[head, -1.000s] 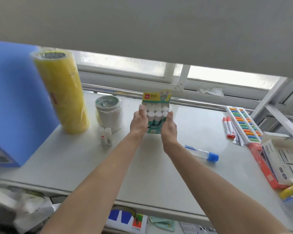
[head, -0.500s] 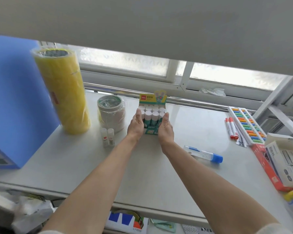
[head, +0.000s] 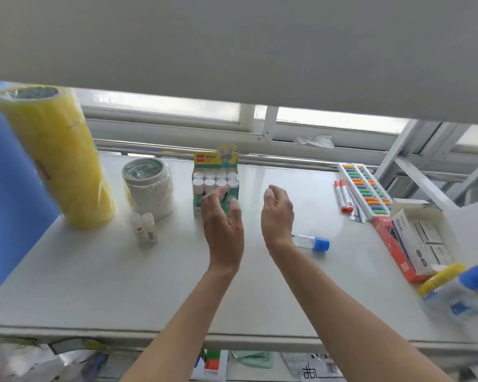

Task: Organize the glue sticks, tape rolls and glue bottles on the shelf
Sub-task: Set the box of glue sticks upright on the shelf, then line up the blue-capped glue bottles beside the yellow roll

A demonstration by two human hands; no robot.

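A green display box of white-capped glue sticks (head: 215, 180) stands upright on the white shelf (head: 155, 285), near its back. My left hand (head: 223, 219) hovers just in front of the box, fingers apart, holding nothing. My right hand (head: 277, 213) is open to the right of the box, clear of it. A tall yellow stack of tape rolls (head: 56, 158) and a shorter white stack of tape rolls (head: 149, 188) stand to the left. Two small glue bottles (head: 144, 226) stand in front of the white stack. A blue-capped glue bottle (head: 311, 241) lies behind my right wrist.
A blue box (head: 9, 194) fills the far left. Red markers (head: 342, 195), a colourful paint set (head: 366, 190), a red and white carton (head: 410, 241) and wrapped blue-capped bottles (head: 458, 295) crowd the right side. An upper shelf board (head: 232, 51) hangs overhead.
Both hands let go of the glue stick box, which now stands on the shelf, and drew back toward me. The right hand moved to the right.
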